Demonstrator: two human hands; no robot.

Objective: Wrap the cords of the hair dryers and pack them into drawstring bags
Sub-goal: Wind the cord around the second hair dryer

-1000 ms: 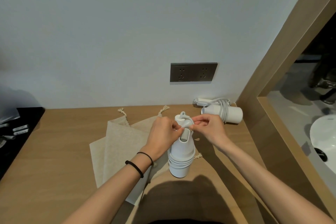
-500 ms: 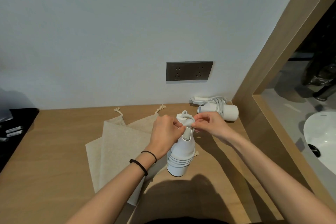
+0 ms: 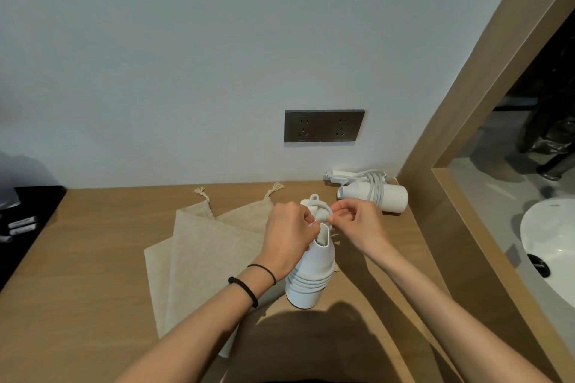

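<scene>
A white hair dryer (image 3: 311,274) is held above the wooden counter, barrel end toward me, with several turns of white cord around its body. My left hand (image 3: 287,236) grips its upper part. My right hand (image 3: 354,224) pinches the cord (image 3: 320,210) looped at the dryer's top. Under them lie beige drawstring bags (image 3: 202,252), flat and overlapping, with tasselled strings at the back. A second white hair dryer (image 3: 373,194) lies on its side near the wall, its cord wrapped around it.
A grey double wall socket (image 3: 323,125) sits above the counter (image 3: 77,289). A wooden frame (image 3: 441,183) borders the right, with a white sink (image 3: 547,246) behind it. A black tray (image 3: 28,221) with small white items is at the left edge.
The view has shifted slightly. Both hands stay on the dryer, and the fingers keep working the cord loop at its top.
</scene>
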